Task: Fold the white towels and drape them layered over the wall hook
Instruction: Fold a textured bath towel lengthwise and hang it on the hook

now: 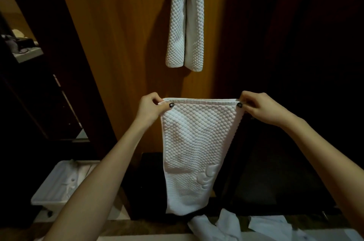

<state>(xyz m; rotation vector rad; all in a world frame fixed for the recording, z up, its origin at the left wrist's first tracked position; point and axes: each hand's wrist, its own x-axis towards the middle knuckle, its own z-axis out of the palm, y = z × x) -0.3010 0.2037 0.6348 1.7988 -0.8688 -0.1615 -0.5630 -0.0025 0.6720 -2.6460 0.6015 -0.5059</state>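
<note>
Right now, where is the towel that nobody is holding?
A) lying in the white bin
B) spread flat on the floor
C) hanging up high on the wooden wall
C: the hanging towel droops down the wooden wall, above the towel held by both hands.

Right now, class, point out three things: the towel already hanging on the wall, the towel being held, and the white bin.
Hanging towel [185, 24]: head view, middle of its left fold.
Held towel [197, 142]: head view, centre of front face.
White bin [37, 200]: head view, near rim.
</note>
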